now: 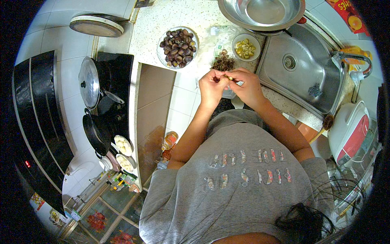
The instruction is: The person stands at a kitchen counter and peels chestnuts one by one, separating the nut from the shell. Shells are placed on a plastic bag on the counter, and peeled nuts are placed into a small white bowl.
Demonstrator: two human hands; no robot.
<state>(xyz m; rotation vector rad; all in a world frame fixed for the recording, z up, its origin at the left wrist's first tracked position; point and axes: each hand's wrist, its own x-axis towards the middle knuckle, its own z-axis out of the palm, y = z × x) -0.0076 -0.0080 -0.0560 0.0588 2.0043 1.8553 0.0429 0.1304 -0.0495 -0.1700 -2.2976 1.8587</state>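
Observation:
Between the fingertips of both hands is a partly peeled chestnut (228,77), its pale yellow flesh showing beside dark shell. My left hand (212,84) pinches it from one side, and my right hand (246,87) grips it from the other. Just beyond my fingers, a heap of brown chestnut shells (224,62) lies on a clear plastic bag (210,56). Peeled yellow chestnuts (245,48) fill part of a small white bowl (258,48) to the right of the shells. Farther left, whole brown chestnuts (178,48) are piled on a white plate (160,58).
A stainless steel sink (304,79) with a faucet (359,58) is at right. Above it sits a large metal basin (265,12). On the left, a lidded pan (90,82) and a black wok (96,134) rest on the stove (122,70). Bottles (169,140) stand on the floor.

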